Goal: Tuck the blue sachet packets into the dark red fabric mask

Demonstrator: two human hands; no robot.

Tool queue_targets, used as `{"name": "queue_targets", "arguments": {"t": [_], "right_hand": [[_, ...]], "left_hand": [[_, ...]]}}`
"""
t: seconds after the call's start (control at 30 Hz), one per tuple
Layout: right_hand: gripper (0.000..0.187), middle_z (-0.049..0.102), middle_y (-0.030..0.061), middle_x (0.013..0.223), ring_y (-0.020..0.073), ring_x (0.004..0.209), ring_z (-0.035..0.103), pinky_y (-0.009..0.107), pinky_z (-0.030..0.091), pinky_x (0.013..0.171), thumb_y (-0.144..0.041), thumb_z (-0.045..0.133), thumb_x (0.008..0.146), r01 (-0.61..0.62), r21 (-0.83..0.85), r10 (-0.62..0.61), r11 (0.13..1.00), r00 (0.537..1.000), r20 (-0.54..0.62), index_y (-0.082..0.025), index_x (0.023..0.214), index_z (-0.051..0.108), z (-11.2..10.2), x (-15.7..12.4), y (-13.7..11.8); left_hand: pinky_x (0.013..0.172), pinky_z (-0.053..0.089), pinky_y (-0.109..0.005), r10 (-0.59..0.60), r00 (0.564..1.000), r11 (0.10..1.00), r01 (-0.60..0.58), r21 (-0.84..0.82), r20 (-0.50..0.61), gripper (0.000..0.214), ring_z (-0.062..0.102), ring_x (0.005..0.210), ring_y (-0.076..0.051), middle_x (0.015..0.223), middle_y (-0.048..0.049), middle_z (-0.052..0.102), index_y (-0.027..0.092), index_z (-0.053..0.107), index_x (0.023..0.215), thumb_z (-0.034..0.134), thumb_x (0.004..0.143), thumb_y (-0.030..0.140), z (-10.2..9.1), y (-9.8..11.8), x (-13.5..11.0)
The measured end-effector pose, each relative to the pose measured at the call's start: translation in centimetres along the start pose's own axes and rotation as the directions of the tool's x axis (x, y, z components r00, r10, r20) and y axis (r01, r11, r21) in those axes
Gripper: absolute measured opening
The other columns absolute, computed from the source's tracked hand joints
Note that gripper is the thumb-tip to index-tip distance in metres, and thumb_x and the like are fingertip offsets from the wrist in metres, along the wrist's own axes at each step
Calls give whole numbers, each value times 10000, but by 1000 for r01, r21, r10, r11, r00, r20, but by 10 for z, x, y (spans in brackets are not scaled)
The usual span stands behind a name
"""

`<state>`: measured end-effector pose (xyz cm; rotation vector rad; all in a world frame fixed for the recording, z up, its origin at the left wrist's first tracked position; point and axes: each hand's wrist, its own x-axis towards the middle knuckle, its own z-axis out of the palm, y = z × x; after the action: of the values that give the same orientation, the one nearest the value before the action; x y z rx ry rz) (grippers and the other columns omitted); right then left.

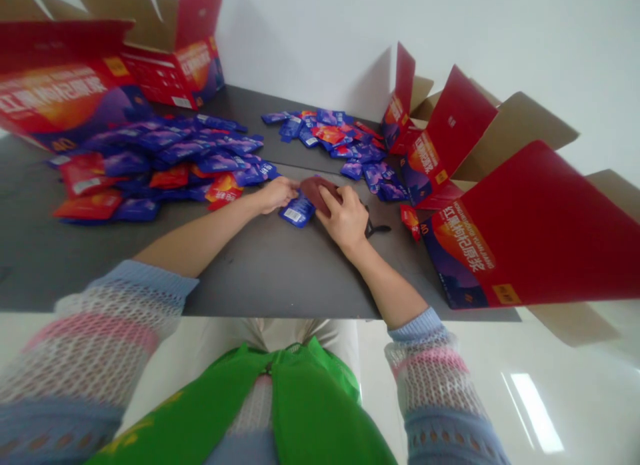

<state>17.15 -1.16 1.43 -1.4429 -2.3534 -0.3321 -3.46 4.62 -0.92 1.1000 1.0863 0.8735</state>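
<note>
A blue sachet (298, 213) with a white barcode label lies on the grey table in front of me. The fingers of my left hand (279, 194) are closed at its upper left edge. My right hand (347, 218) grips a smooth, brownish-red, rounded object (316, 190) from above and tilts it over the sachet's right side. What kind of object this is, I cannot tell. A short black strap or cord (379, 229) sticks out beside my right wrist. The object covers part of the sachet.
A large heap of blue and red sachets (170, 155) lies at left; a smaller pile (333, 137) sits at the back. Open red cartons stand at far left (65, 105), back left (165, 78) and along the right (525, 238). The table's front edge (290, 316) runs before my lap.
</note>
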Motion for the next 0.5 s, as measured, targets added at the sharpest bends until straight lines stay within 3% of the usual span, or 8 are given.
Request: {"name": "queue_targets", "arguments": {"t": [0.1, 0.2, 0.33, 0.5], "right_hand": [[437, 579, 117, 1162, 242, 1003, 522, 351, 439, 810, -415, 429, 999, 179, 17, -180, 984, 982, 62, -308, 1404, 555, -9, -15, -25], [405, 579, 119, 1161, 238, 985, 531, 337, 451, 771, -391, 515, 965, 235, 31, -237, 972, 958, 160, -304, 1353, 594, -13, -24, -44], [364, 577, 116, 1147, 248, 966, 557, 328, 470, 703, -359, 580, 923, 144, -7, -140, 989, 970, 200, -301, 1278, 634, -10, -19, -48], [381, 581, 151, 1146, 276, 986, 563, 351, 479, 707, -292, 549, 925, -52, -113, 68, 992, 986, 150, -251, 1296, 627, 4, 5, -12]], "left_hand": [[580, 473, -253, -23, 1000, 999, 22, -37, -13, 80, 628, 564, -164, 597, -41, 661, 123, 680, 712, 616, 714, 76, -1, 3, -2], [583, 476, -237, -76, 994, 995, 80, -57, 72, 135, 642, 559, -153, 662, -64, 694, 113, 671, 705, 572, 699, 22, -2, 8, -5], [562, 470, -224, -122, 983, 991, 129, -46, 137, 182, 659, 580, -160, 696, -71, 708, 117, 695, 763, 565, 698, 8, -4, 12, -4], [536, 454, -229, -177, 974, 984, 172, 41, 142, 139, 614, 508, -146, 636, -62, 686, 125, 692, 700, 613, 671, 15, -5, 9, 3]]}}
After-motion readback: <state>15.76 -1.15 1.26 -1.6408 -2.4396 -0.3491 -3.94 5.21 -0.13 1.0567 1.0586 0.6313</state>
